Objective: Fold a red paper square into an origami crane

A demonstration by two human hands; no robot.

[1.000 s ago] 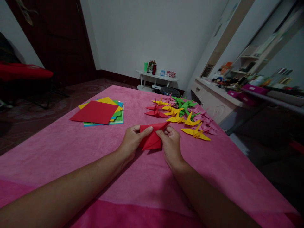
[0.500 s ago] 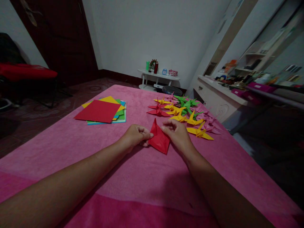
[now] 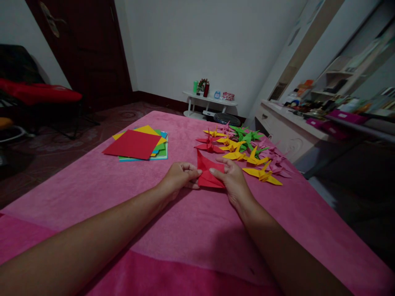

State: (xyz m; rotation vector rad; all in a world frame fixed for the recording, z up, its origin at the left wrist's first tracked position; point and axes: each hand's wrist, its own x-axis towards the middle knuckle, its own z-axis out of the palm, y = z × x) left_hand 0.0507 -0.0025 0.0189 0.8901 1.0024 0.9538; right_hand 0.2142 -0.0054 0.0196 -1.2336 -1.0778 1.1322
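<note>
A partly folded sheet of red origami paper is held between my two hands just above the pink cloth. On its left edge my left hand is closed, thumb on top and fingers beneath. My right hand pinches the right side, its thumb lying across the paper. One red corner points up and away from me. Right behind the paper sit red paper cranes, with yellow paper cranes to the right of my right hand. The undersides of the folds are hidden.
A fanned stack of coloured paper squares lies left on the pink-covered surface. Green cranes and pink cranes crowd the right side. Beyond stand a white shelf table, a cluttered dresser and a red chair.
The red paper has turned and spread from a pointed diamond into a wider, squarish shape. My right thumb has moved onto its face. The camera view has shifted slightly.
</note>
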